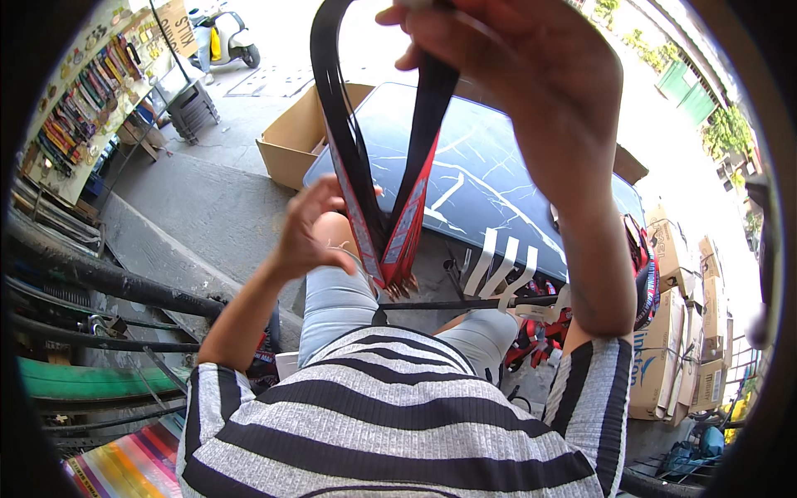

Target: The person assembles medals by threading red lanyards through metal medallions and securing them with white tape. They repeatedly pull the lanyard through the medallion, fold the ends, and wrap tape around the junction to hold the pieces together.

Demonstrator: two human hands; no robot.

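Observation:
A bundle of black and red lanyards [409, 217] hangs in a long loop in front of me, its red printed ends gathered at the bottom above my lap. Up at the top edge, my right hand [540, 91] grips the loop's upper part, its fingers closed and partly cut off by the frame. Lower down, my left hand [309, 230] is open beside the bundle, thumb and fingers apart. Its fingertips reach behind the black straps; whether they touch them I cannot tell. More red and black lanyards [531, 339] lie low by my right knee.
A dark table with white vein lines [490, 162] stands ahead, with pale strips [481, 264] hanging at its near edge. Behind it sits an open cardboard box [290, 145]. Flattened cartons [660, 357] are stacked right; tyres [100, 378] crowd the left. A scooter [228, 37] is parked farther off.

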